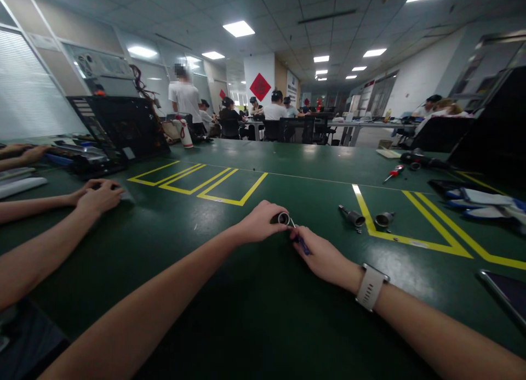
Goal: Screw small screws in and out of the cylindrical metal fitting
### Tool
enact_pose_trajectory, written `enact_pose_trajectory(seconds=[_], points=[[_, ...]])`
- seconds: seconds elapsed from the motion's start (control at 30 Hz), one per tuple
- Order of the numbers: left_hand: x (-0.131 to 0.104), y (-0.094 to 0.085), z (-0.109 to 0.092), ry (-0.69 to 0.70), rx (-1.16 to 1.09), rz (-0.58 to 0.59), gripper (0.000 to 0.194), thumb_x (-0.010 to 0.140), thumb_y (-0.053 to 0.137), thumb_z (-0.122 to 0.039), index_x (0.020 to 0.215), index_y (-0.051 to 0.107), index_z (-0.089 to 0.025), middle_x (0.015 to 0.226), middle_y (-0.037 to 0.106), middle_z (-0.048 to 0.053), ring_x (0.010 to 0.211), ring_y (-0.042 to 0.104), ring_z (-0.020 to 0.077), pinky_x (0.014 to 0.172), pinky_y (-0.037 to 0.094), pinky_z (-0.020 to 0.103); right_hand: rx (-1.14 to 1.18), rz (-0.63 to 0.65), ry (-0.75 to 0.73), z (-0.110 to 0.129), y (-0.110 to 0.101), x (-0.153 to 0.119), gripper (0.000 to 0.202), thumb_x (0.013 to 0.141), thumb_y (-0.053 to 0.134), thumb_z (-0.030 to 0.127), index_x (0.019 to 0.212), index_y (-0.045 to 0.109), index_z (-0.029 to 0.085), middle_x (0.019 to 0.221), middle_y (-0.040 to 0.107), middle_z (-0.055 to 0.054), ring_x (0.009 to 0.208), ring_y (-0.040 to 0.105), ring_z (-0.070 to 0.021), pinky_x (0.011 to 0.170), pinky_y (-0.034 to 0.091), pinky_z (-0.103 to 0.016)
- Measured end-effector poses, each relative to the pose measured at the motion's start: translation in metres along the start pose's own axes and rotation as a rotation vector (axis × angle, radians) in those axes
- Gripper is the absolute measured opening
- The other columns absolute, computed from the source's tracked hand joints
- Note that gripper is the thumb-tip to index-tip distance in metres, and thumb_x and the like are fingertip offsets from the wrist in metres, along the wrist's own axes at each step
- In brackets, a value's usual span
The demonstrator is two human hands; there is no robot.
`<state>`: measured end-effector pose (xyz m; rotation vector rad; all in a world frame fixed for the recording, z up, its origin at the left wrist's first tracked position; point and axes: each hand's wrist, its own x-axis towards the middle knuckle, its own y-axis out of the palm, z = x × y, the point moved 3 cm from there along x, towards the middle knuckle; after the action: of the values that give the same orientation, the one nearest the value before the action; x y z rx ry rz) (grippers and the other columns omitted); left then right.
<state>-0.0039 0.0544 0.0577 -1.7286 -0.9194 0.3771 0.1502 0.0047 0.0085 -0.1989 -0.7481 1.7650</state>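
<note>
Near the middle of the green table (230, 292), my left hand (262, 222) is closed around a small round metal part (283, 218) whose open rim shows. My right hand (314, 251) grips a thin screwdriver (303, 245) with a dark purple handle; its shaft reaches up beside the metal part. Whether the tip touches the part I cannot tell. Two similar cup-shaped metal parts lie to the right, one (354, 217) left of a yellow tape line and one (384, 220) just inside it, with tiny pieces beside them.
At the left, another person's hands (98, 196) rest on the table. Yellow tape outlines (222, 200) mark the surface. On the right lie a red screwdriver (395, 172), a dark power tool (425, 160), white-and-blue gloves (485, 202) and a phone (507, 295). A white bottle (186, 134) stands farther back.
</note>
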Motion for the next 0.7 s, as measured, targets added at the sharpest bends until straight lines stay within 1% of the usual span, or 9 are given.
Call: enact_pose_trajectory(seconds=[0.1, 0.2, 0.27, 0.37, 0.47, 0.53, 0.57, 0.63, 0.7], points=[[0.002, -0.004, 0.008, -0.061, -0.143, -0.105, 0.026, 0.076, 0.059, -0.024, 0.1, 0.061, -0.015, 0.099, 0.064, 0.007, 0.093, 0.054, 0.0205, 0.084, 0.042, 0.034, -0.043, 0.109, -0.114, 0.015, 0.005, -0.016, 0.018, 0.081, 0.052, 0.018, 0.095, 0.058, 0.026, 0.105, 0.064, -0.004, 0.099, 0.059, -0.0226, 0.096, 0.038, -0.046], [0.002, -0.005, 0.008, -0.106, -0.38, -0.18, 0.027, 0.075, 0.059, -0.022, 0.1, 0.059, -0.014, 0.099, 0.062, 0.007, 0.09, 0.057, 0.018, 0.079, 0.046, 0.031, -0.106, 0.183, -0.219, 0.031, 0.008, -0.043, 0.024, 0.082, 0.047, 0.014, 0.102, 0.057, 0.024, 0.126, 0.057, -0.006, 0.122, 0.046, -0.023, 0.107, 0.029, -0.047], [0.001, -0.005, 0.0, -0.139, -0.552, -0.181, 0.028, 0.074, 0.06, -0.022, 0.1, 0.058, -0.013, 0.096, 0.062, 0.007, 0.085, 0.058, 0.0164, 0.075, 0.047, 0.029, -0.146, 0.246, -0.23, 0.04, 0.008, -0.063, 0.028, 0.083, 0.047, 0.013, 0.106, 0.058, 0.024, 0.135, 0.049, -0.006, 0.127, 0.041, -0.0223, 0.109, 0.027, -0.044], [-0.003, -0.005, -0.017, -0.22, -0.787, -0.135, 0.031, 0.076, 0.059, -0.021, 0.106, 0.055, -0.014, 0.092, 0.062, 0.005, 0.072, 0.06, 0.0127, 0.062, 0.048, 0.025, -0.191, 0.314, -0.199, 0.049, 0.006, -0.09, 0.033, 0.082, 0.049, 0.012, 0.11, 0.06, 0.026, 0.138, 0.043, -0.004, 0.128, 0.038, -0.0237, 0.108, 0.031, -0.041], [-0.007, -0.005, -0.037, -0.264, -1.01, -0.119, 0.03, 0.076, 0.06, -0.015, 0.106, 0.055, -0.013, 0.098, 0.061, 0.007, 0.076, 0.062, 0.0138, 0.063, 0.049, 0.026, -0.184, 0.337, -0.211, 0.054, 0.002, -0.109, 0.037, 0.08, 0.054, 0.012, 0.111, 0.062, 0.029, 0.135, 0.044, -0.002, 0.124, 0.043, -0.0259, 0.104, 0.037, -0.042], [-0.01, -0.003, -0.046, -0.327, -1.135, -0.127, 0.031, 0.075, 0.061, -0.011, 0.105, 0.055, -0.012, 0.098, 0.06, 0.007, 0.077, 0.063, 0.0137, 0.068, 0.05, 0.029, -0.171, 0.303, -0.191, 0.053, -0.003, -0.117, 0.037, 0.08, 0.056, 0.014, 0.112, 0.062, 0.032, 0.133, 0.048, 0.0, 0.121, 0.047, -0.0266, 0.101, 0.041, -0.043], [-0.011, -0.002, -0.049, -0.365, -1.191, -0.133, 0.031, 0.075, 0.061, -0.009, 0.105, 0.055, -0.012, 0.097, 0.06, 0.008, 0.076, 0.063, 0.0133, 0.071, 0.051, 0.03, -0.156, 0.259, -0.168, 0.052, -0.007, -0.119, 0.038, 0.08, 0.056, 0.016, 0.113, 0.061, 0.034, 0.132, 0.05, 0.0, 0.119, 0.05, -0.0267, 0.099, 0.043, -0.043], [-0.014, 0.001, -0.054, -0.429, -1.29, -0.159, 0.028, 0.075, 0.06, -0.006, 0.103, 0.056, -0.011, 0.095, 0.06, 0.007, 0.075, 0.063, 0.0127, 0.076, 0.051, 0.033, -0.102, 0.116, -0.098, 0.047, -0.018, -0.123, 0.038, 0.081, 0.056, 0.023, 0.116, 0.059, 0.037, 0.126, 0.057, 0.0, 0.112, 0.056, -0.0273, 0.094, 0.048, -0.043], [-0.018, 0.005, -0.057, -0.463, -1.379, -0.188, 0.024, 0.076, 0.058, -0.005, 0.1, 0.058, -0.011, 0.093, 0.061, 0.007, 0.077, 0.063, 0.0132, 0.08, 0.051, 0.035, -0.021, -0.079, 0.008, 0.04, -0.032, -0.124, 0.033, 0.08, 0.057, 0.032, 0.113, 0.061, 0.036, 0.114, 0.065, -0.004, 0.101, 0.062, -0.0284, 0.085, 0.052, -0.044]])
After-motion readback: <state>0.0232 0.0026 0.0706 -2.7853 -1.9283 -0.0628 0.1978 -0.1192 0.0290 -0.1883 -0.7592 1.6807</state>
